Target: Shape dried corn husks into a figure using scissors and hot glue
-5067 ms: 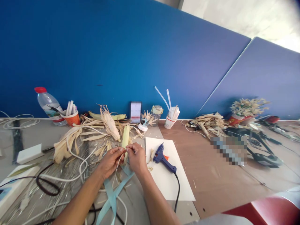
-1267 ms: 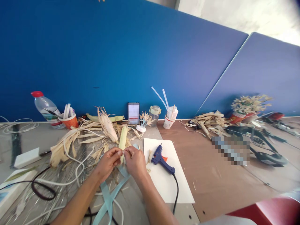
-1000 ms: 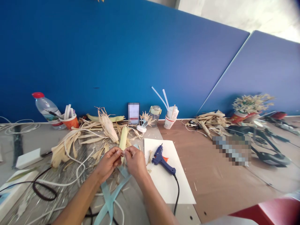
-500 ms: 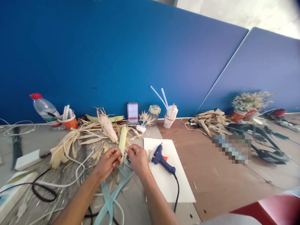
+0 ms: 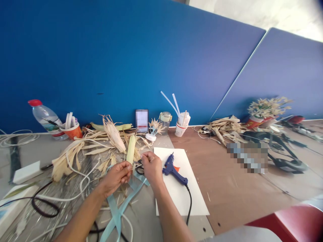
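Observation:
My left hand [image 5: 116,174] is closed, thumb and fingers pinching a thin pale husk strip [image 5: 131,165]. My right hand [image 5: 151,167] is closed in a pinch on the strip's other part, a little higher and to the right. Between the hands lie the dark handles of a pair of scissors [image 5: 138,167]. Just beyond the fingers lies a pale green corn cob [image 5: 130,153]. Light blue ribbons [image 5: 118,206] cross on the table under my forearms. A blue glue gun [image 5: 174,169] rests on a white sheet [image 5: 184,198] right of my right hand.
A heap of dry husks [image 5: 83,149] spreads to the left, with white and black cables [image 5: 42,208]. Along the blue partition stand a water bottle [image 5: 44,116], an orange cup [image 5: 72,130], a jar [image 5: 165,119] and a white cup [image 5: 180,128]. More husks [image 5: 224,129] lie right.
My hands, pinched together over the strip a second ago, have drawn apart. The right hand moved right and up, uncovering the scissors handles. The view shifted slightly.

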### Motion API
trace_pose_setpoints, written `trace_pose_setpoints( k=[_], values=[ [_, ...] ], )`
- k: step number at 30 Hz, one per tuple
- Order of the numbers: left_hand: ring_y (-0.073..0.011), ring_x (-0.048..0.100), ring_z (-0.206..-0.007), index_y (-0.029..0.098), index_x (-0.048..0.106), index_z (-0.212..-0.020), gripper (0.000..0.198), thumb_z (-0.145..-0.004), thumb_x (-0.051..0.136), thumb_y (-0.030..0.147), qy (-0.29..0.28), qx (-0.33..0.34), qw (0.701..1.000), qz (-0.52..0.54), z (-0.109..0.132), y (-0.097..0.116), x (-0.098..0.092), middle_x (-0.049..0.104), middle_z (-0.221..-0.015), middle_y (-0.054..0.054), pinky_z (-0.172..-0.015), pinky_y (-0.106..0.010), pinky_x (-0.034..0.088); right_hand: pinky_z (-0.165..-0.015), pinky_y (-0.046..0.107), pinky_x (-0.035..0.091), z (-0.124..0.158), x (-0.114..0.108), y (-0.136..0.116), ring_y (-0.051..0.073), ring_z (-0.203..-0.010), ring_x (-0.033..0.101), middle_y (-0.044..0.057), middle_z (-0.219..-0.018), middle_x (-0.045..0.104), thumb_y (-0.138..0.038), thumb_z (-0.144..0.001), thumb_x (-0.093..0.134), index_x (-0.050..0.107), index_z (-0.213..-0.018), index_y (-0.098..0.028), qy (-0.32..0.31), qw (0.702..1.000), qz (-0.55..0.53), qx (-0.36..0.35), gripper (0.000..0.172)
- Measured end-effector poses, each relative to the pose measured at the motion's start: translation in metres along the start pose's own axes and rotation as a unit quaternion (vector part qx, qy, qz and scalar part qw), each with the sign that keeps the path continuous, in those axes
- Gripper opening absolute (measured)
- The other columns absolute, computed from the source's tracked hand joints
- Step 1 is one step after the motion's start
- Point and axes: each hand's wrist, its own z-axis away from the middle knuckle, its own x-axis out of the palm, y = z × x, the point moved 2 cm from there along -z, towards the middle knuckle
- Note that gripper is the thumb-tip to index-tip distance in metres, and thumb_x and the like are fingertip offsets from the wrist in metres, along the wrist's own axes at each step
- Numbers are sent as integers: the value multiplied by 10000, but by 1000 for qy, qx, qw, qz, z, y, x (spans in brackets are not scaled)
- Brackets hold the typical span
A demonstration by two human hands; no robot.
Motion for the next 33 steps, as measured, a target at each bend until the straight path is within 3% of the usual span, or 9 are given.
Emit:
trace_pose_setpoints(
  k=[4,8,13,16,18,22,24,30,33],
  values=[
    [-25,288,-399,155,481,-685,278,-775,603,388,-41,-26,998,-31,3,-2,2,442,-564,55,-445,-207,209,-608,233,400,0,0,0,145,-625,562,-6,-630,619,-257,-766,470,646,-732,-185,-3,1000,0,4,194],
    [-30,282,-415,160,465,-671,300,-787,578,412,-32,-13,999,-37,4,-1,5,426,-580,54,-452,-209,222,-598,245,400,0,3,4,147,-601,540,-4,-637,599,-292,-807,438,634,-821,-183,10,1000,-14,13,225],
    [-24,247,-422,160,437,-646,304,-791,583,384,39,59,997,34,2,8,3,407,-581,63,-461,-196,267,-796,336,407,4,0,2,201,-864,527,113,-966,557,-363,-833,428,496,-1156,-128,140,988,-6,-58,405],
    [-27,241,-429,163,426,-650,300,-787,592,372,74,102,989,74,2,14,2,404,-579,65,-467,-187,283,-826,346,392,9,-3,-3,196,-893,499,128,-1010,524,-327,-851,400,522,-1080,-134,198,975,-19,-103,323],
    [-31,240,-432,165,422,-648,305,-780,597,378,91,117,986,81,2,17,2,395,-574,67,-468,-187,287,-745,297,407,12,0,-6,169,-788,506,77,-864,551,-325,-861,385,573,-908,-150,158,980,-47,-110,261],
    [-38,238,-435,164,418,-627,325,-769,601,393,103,123,984,71,3,20,5,389,-563,68,-465,-193,277,-541,216,361,14,18,-7,112,-560,449,-20,-570,479,-354,-833,428,557,-645,-161,-50,991,-112,-52,300],
    [-44,243,-436,164,424,-614,337,-772,590,411,101,123,986,55,4,19,6,378,-540,69,-466,-199,271,-493,204,334,15,25,-7,96,-502,418,-38,-513,448,-363,-815,447,547,-605,-160,-110,985,-136,-14,309],
    [-67,308,-454,169,463,-615,347,-755,582,464,87,98,991,-20,1,7,7,384,-535,57,-461,-214,266,-435,204,310,12,31,2,90,-425,403,-43,-434,426,-493,-789,460,527,-551,-166,-110,981,-142,75,410],
    [-71,317,-445,175,478,-622,339,-718,617,469,90,88,991,-39,0,3,6,407,-548,52,-451,-219,274,-392,208,270,10,34,11,81,-363,340,-48,-373,371,-504,-784,456,437,-458,-186,-101,975,-159,120,455]
  ],
)
